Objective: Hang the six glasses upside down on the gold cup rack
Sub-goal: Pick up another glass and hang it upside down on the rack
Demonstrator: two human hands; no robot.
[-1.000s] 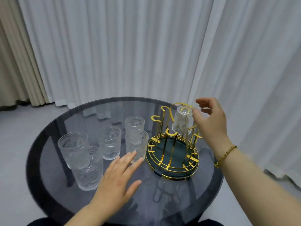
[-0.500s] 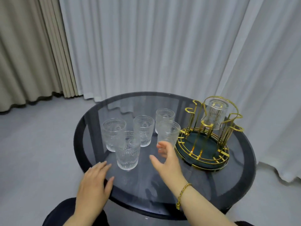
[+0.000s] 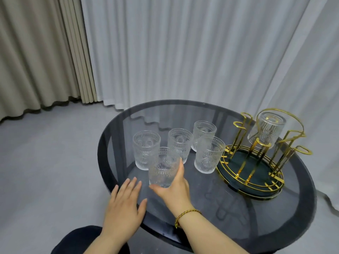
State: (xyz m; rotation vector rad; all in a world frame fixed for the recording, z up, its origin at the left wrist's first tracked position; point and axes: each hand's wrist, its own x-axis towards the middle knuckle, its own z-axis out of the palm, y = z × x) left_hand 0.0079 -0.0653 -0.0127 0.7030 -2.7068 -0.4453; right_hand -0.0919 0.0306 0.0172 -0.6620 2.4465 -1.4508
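Note:
The gold cup rack (image 3: 245,173) stands on the right of the round dark glass table (image 3: 247,213). One clear embossed glass (image 3: 266,131) hangs upside down on a rear prong. Several more glasses stand upright to the rack's left: one at far left (image 3: 145,149), one in the middle (image 3: 180,142), one at the back (image 3: 203,131), one beside the rack (image 3: 208,154). My right hand (image 3: 176,189) wraps the nearest glass (image 3: 163,167), thumb under its base, fingers up its right side. Flat on the table edge lies my left hand (image 3: 124,208), fingers spread.
White curtains hang close behind the table, beige curtains at the left. Grey floor lies to the left. My dark-clothed knee (image 3: 86,239) shows under the near table edge.
My right hand left the hung glass, crossed leftward over the table and closed around the nearest upright glass. My left hand slid back to the table's near edge. The view shifted left.

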